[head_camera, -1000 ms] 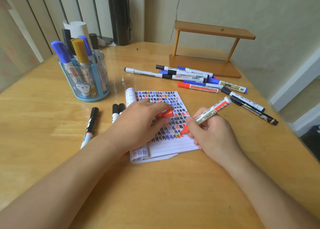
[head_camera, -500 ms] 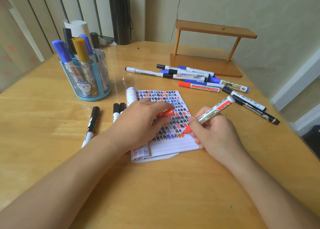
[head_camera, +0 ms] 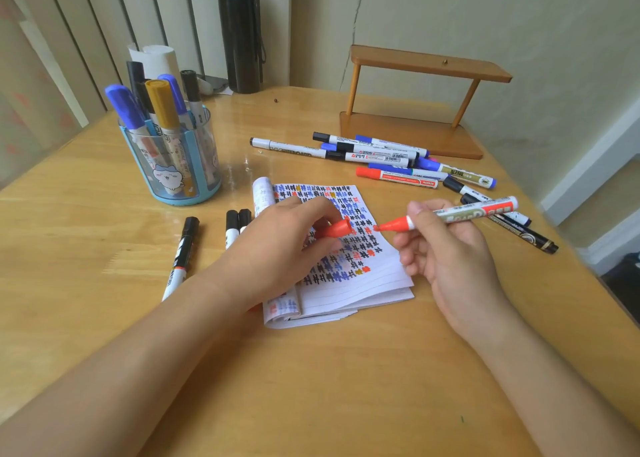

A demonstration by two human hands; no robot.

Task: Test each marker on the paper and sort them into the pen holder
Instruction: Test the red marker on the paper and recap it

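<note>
My right hand [head_camera: 450, 259] grips an uncapped red marker [head_camera: 464, 214], held nearly level above the paper with its tip pointing left. My left hand [head_camera: 277, 249] rests on the lined notepad [head_camera: 353, 283] and holds the red cap [head_camera: 336, 229], its opening facing the marker tip a short gap away. The pad is covered with rows of black, blue, red and gold test marks. A blue pen holder [head_camera: 173, 159] at the back left holds several markers. A pile of markers [head_camera: 381, 155] lies behind the pad. Three black-capped markers [head_camera: 183, 252] lie left of it.
A wooden two-tier stand [head_camera: 415, 110] sits at the back right by the wall. A black flask [head_camera: 242, 31] stands at the far edge. More markers [head_camera: 512, 228] lie near the table's right edge, where the floor drops away.
My right hand lifted the red marker off the paper and turned it level, tip toward the cap. A fresh red mark shows on the pad. My left hand stayed put.
</note>
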